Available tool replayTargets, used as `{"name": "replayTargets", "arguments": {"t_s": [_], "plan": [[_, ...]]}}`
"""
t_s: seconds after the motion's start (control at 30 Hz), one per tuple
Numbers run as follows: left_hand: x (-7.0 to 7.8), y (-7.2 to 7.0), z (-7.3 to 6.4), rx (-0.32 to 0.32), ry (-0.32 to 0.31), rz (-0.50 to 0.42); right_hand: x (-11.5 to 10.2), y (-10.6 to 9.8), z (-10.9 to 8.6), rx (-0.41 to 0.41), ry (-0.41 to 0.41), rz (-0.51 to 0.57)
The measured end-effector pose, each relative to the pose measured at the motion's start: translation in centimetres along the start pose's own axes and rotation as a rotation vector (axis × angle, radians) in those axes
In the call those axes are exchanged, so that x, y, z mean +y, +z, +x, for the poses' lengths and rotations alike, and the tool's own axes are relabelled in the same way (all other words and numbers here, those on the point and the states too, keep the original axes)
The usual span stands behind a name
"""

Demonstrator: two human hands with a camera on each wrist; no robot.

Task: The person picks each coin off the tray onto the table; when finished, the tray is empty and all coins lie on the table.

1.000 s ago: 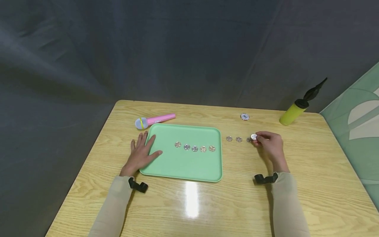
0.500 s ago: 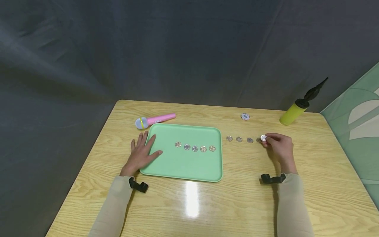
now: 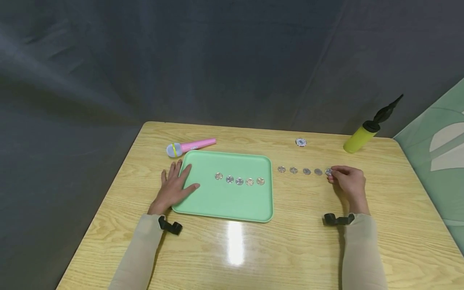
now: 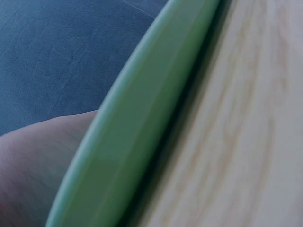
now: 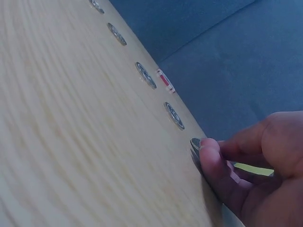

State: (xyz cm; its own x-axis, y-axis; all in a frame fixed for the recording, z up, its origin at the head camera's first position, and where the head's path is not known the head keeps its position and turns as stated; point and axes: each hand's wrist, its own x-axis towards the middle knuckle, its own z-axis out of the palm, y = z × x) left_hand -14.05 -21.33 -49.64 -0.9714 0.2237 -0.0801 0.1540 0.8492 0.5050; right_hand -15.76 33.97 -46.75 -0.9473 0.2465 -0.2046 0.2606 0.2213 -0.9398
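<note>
In the head view, my left hand [image 3: 171,188] rests with spread fingers over the left rim of a mint-green tray [image 3: 221,205]. The left wrist view shows the tray's side wall [image 4: 137,118] close up, part of the hand behind it. Several silvery coins [image 3: 239,181] lie in a row on the tray. Right of it, more coins [image 3: 306,171] form a row on the wooden table. At that row's right end my right hand [image 3: 349,181] pinches a coin [image 5: 195,143] between thumb and fingers, tilted just above the tabletop. A dark shape under it is unclear.
A pink toy microphone [image 3: 192,146] lies behind the tray. Toward the table's back edge are a poker chip [image 3: 301,142] and a yellow-green hand pump [image 3: 359,137] with a black nozzle. Dark cloth [image 3: 232,64] hangs behind the wooden table [image 3: 290,249].
My right hand has moved to the right along the table row with a coin pinched, and coins it had covered now show. The left hand and tray have stayed put.
</note>
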Motion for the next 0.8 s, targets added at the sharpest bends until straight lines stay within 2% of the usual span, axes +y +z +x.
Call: {"name": "replayTargets", "arguments": {"t_s": [0.2, 0.5, 0.8], "plan": [[0.08, -0.06, 0.06, -0.002, -0.004, 0.000, -0.02, -0.06, -0.16, 0.034, 0.005, -0.129], [0.01, 0.05, 0.12, -0.006, -0.008, 0.016, -0.20, 0.34, -0.02, 0.069, 0.017, -0.226], [-0.03, 0.10, 0.09, -0.005, -0.014, 0.011, -0.20, 0.71, 0.05, 0.120, -0.011, -0.320]]}}
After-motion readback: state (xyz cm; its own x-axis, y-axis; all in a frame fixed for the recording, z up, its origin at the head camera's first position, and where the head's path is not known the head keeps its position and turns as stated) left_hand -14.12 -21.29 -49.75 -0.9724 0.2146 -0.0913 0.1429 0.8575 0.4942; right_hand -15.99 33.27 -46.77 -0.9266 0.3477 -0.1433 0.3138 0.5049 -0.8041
